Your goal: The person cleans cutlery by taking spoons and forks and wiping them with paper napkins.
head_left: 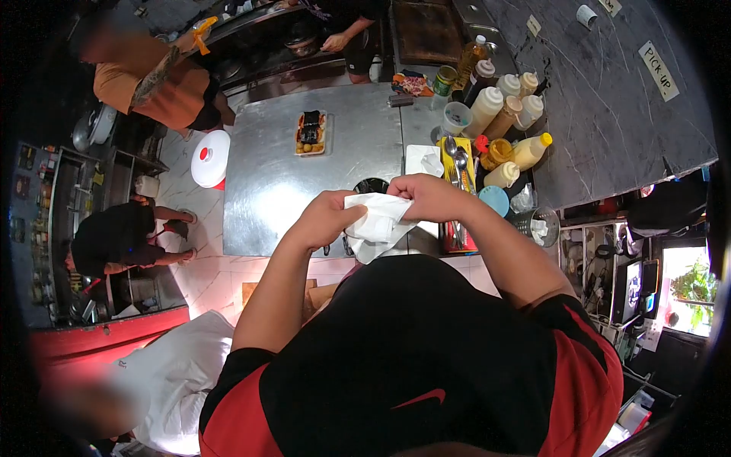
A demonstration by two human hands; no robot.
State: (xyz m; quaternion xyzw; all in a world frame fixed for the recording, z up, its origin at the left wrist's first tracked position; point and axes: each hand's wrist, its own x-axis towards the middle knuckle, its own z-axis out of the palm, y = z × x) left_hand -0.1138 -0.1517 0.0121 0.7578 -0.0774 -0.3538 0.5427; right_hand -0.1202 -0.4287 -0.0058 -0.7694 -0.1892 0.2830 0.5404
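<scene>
White napkin (378, 219) between hands, pinched by fingers of left hand (326, 218) and right hand (431, 196). Spoons (460, 158) near, beyond right fingers. Farther, ahead of left fingers: filled food tray (328, 135) on steel table (266, 179).

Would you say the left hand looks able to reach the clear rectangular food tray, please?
Probably yes: bare silver metal tabletop lies between the left hand and the tray, though that hand grips a thin white papery sheet.
</scene>
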